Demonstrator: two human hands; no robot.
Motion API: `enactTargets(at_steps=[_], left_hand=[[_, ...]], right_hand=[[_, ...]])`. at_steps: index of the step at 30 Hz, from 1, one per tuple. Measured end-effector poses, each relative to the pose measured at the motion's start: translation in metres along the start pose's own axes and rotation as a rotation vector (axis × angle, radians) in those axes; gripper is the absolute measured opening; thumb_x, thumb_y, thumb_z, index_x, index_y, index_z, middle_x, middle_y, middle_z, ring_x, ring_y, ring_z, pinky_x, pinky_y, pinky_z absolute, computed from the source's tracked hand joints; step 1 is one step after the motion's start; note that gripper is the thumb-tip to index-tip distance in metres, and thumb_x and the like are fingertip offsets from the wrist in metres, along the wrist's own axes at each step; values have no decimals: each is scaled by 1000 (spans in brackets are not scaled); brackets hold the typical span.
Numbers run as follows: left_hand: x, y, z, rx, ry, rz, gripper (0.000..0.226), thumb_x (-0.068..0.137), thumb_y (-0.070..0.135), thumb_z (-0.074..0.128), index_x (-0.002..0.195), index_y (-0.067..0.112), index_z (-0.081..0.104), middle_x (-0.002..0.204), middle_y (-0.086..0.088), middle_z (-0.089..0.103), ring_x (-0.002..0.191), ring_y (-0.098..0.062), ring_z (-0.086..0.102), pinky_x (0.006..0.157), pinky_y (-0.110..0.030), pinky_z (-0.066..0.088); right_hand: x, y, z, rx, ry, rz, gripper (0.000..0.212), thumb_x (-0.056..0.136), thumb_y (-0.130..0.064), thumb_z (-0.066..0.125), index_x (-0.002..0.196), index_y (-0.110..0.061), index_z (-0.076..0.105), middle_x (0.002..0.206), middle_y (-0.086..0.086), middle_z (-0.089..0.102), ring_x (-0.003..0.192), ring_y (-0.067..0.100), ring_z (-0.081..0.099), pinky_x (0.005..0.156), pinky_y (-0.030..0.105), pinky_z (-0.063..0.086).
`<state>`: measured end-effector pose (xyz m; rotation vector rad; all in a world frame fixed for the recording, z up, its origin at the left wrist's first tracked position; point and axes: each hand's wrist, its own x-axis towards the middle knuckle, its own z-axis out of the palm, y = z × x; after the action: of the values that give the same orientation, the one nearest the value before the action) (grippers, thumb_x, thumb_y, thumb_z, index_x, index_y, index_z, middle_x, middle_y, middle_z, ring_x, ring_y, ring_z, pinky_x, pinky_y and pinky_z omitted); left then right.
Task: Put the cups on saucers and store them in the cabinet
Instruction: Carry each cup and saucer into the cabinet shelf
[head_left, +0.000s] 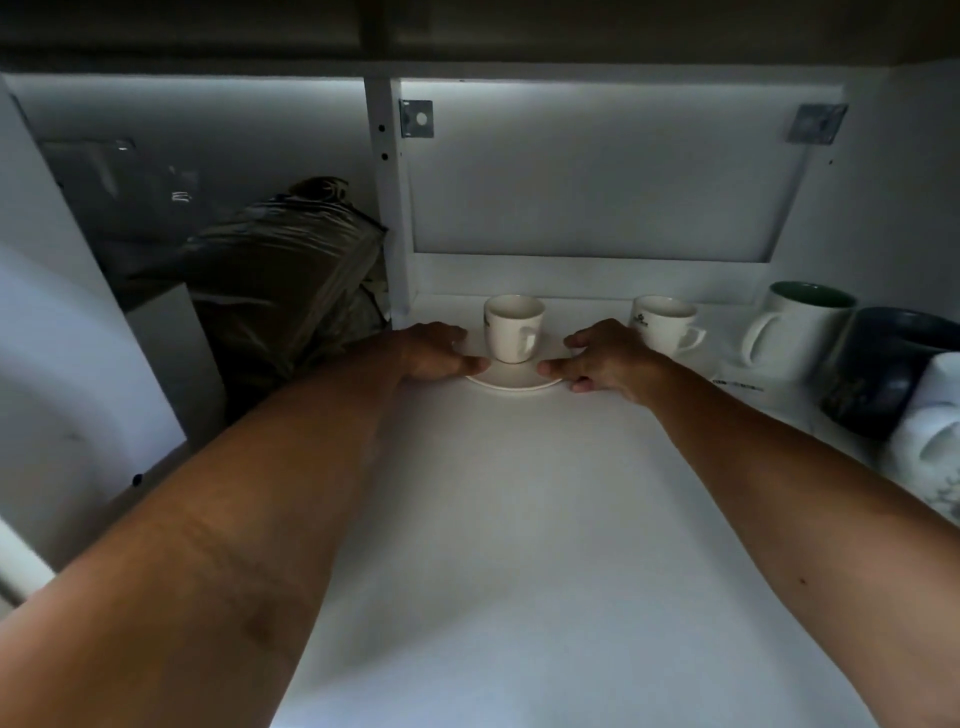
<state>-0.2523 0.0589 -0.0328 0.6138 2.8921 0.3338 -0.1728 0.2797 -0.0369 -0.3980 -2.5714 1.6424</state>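
Note:
A small white cup (513, 326) stands upright on a white saucer (511, 382) at the back of the white cabinet shelf (519, 519). My left hand (436, 351) grips the saucer's left rim, thumb on top. On the saucer's right rim rests my right hand (605, 358), holding it the same way. A second small white cup (665, 325) with a dark logo stands just behind my right hand; whatever it stands on is hidden.
Along the shelf's right side stand a tall white mug (795, 327), a dark blue mug (883, 364) and another white mug (935, 431). A dark plastic-wrapped bundle (280, 275) fills the left compartment beyond the white divider (389, 208). The back panel is close behind the cups.

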Motion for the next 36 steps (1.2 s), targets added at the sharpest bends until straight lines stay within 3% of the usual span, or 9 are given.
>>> enactTargets(at_steps=[4,10,12,14,16,22,25,30,36], left_hand=[[-1,-1,0,-33,-9,-5,90,84,73,46,155,22,24,161,-2,24,148,-23,24,117,-32,21],[-22,5,0,-129,59,-5,83,90,68,45,155,22,23,162,-3,23,147,-24,25,114,-30,24],[-35,8,3,-183,91,-16,79,92,65,43,155,22,22,162,-3,23,148,-25,23,115,-31,24],[-49,10,12,-303,144,-12,77,92,61,49,155,25,23,159,-3,29,146,-25,27,113,-29,26],[-63,11,25,-447,220,-11,72,91,52,57,152,26,29,150,-4,45,140,-26,39,105,-27,33],[-96,21,46,-406,315,-28,74,84,58,58,148,34,31,137,-4,53,128,-29,47,107,-40,41],[-131,34,45,-219,250,18,75,88,59,51,152,36,19,147,-5,39,136,-31,31,112,-44,28],[-201,46,33,-83,14,97,85,89,68,42,152,42,-8,165,3,-9,151,-23,-9,120,-49,5],[-294,56,-8,12,-88,179,84,88,74,33,151,44,-14,164,2,-16,150,-24,-20,121,-47,-1]], right_hand=[[0,-1,1,-188,49,-13,82,71,-30,88,139,-3,51,109,13,66,57,13,59,56,21,50],[-17,6,1,-127,103,-11,73,82,-31,79,143,-5,47,72,9,63,53,16,52,52,26,44],[-31,8,-1,-100,96,-39,70,83,-31,79,142,-8,49,80,8,66,62,18,57,55,29,48],[-46,9,-5,-212,101,-126,66,83,-34,78,139,-11,54,103,9,70,89,21,66,78,34,55],[-63,10,-8,-423,123,-234,60,86,-38,74,138,-13,56,118,9,68,110,23,64,96,27,46],[-105,15,-5,-884,82,-243,76,89,-66,49,152,-26,33,155,8,35,143,31,26,113,41,31],[-131,17,-3,-922,61,-164,81,88,-74,40,154,-29,26,163,5,17,150,27,10,119,44,21],[-195,4,-5,-951,0,-43,85,85,-80,32,156,-33,19,166,8,7,152,30,2,121,49,13],[-305,-49,-21,-931,-85,88,89,84,-82,30,157,-35,10,166,7,0,153,29,-6,121,53,6]])
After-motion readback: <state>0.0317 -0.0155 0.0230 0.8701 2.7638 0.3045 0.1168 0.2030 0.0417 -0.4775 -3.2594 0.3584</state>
